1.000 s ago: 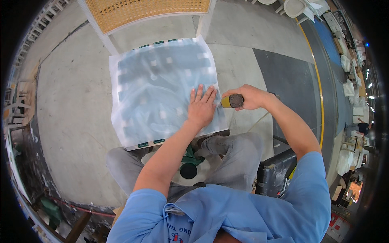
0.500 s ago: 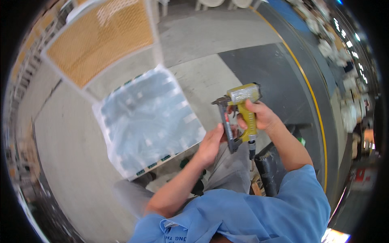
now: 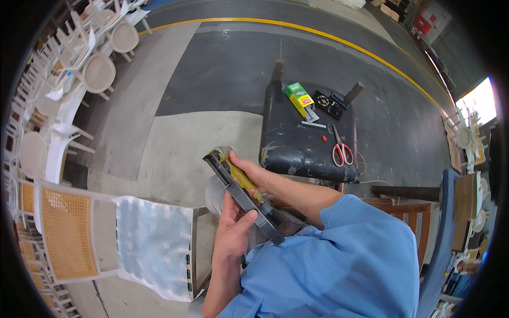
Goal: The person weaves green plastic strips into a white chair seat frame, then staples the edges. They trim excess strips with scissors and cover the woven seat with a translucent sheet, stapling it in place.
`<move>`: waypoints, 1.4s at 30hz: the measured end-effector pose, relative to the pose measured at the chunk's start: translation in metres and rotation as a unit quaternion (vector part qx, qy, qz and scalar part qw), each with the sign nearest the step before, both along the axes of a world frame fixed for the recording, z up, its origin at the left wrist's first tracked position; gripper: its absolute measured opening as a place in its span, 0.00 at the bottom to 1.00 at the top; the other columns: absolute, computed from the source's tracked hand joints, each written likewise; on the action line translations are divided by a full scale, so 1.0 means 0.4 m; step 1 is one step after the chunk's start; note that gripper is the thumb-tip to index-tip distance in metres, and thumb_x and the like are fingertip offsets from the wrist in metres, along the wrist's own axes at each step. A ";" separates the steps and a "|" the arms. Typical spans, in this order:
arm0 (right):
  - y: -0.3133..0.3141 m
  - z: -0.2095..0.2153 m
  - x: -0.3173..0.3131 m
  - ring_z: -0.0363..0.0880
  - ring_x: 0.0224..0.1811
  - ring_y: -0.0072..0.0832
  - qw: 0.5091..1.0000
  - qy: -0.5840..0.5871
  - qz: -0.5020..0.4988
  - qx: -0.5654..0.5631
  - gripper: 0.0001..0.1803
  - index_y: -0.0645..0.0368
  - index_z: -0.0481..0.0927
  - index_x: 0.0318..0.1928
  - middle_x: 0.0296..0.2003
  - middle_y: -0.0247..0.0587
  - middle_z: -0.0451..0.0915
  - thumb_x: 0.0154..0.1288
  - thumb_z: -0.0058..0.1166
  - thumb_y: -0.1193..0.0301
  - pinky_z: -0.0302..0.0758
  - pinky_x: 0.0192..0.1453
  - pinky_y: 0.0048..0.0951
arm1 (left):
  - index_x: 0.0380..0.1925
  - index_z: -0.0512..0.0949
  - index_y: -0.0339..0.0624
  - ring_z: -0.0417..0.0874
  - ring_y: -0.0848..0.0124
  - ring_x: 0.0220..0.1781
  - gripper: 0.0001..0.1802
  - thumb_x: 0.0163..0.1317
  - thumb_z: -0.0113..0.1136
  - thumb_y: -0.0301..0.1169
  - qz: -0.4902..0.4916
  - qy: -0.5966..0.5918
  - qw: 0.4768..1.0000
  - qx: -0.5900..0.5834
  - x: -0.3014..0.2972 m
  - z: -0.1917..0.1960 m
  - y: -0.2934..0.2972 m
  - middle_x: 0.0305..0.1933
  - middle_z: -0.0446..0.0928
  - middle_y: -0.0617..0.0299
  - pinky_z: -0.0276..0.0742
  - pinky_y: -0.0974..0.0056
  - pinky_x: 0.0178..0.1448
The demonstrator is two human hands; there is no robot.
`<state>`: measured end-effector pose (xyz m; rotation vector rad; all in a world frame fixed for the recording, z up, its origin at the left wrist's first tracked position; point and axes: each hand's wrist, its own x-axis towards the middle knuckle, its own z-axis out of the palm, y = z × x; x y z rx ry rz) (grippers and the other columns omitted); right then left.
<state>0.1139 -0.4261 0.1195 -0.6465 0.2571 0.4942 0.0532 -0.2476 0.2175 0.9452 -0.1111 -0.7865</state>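
Observation:
I hold a yellow and black pneumatic staple gun [image 3: 241,178] tilted in front of my body. My right hand [image 3: 250,171] is wrapped around its yellow grip. Against the long dark magazine, my left hand [image 3: 234,229] is closed, with thumb and fingers on either side. The magazine appears slid out, though my fingers hide part of it. To my left stands a chair with a woven cane back [image 3: 69,233] and a seat [image 3: 154,244] covered in pale bluish-white sheeting. Dark green tabs line the seat's near edge.
A worn black padded stool [image 3: 286,153] ahead to the right carries a green-yellow box [image 3: 300,100], a staple strip [image 3: 314,124], red-handled scissors [image 3: 341,148] and a black case [image 3: 328,104]. White chairs with round seats [image 3: 98,73] crowd the far left. A wooden slatted chair [image 3: 419,217] stands at right.
My view has swung right, bringing the stool into sight and the covered chair to the left. The staple gun has been tilted over, and my left hand now grips its magazine.

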 end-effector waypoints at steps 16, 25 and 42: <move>-0.649 -0.029 -0.175 0.82 0.50 0.49 0.465 0.041 -0.042 -0.883 0.10 0.54 0.83 0.44 0.42 0.49 0.84 0.63 0.62 0.66 0.76 0.52 0.49 | 0.61 0.68 0.42 0.80 0.53 0.52 0.31 0.79 0.35 0.57 0.137 0.182 0.974 0.000 0.054 0.004 -0.013 0.52 0.74 0.52 0.79 0.41 0.61; -0.473 0.153 -0.084 0.82 0.35 0.23 0.676 -0.157 -0.156 -0.703 0.10 0.63 0.84 0.42 0.33 0.36 0.84 0.59 0.67 0.78 0.77 0.43 0.25 | 0.64 0.66 0.44 0.81 0.58 0.54 0.25 0.70 0.58 0.37 0.138 0.141 0.980 -0.018 0.060 -0.017 0.017 0.54 0.75 0.57 0.78 0.49 0.61; 0.031 0.395 0.012 0.81 0.39 0.39 0.403 -0.604 0.102 -0.680 0.09 0.59 0.81 0.41 0.37 0.40 0.75 0.58 0.62 0.75 0.79 0.39 0.39 | 0.69 0.66 0.50 0.70 0.80 0.40 0.29 0.69 0.61 0.29 0.194 0.102 0.975 0.017 0.032 0.025 0.005 0.43 0.69 0.69 0.69 0.69 0.47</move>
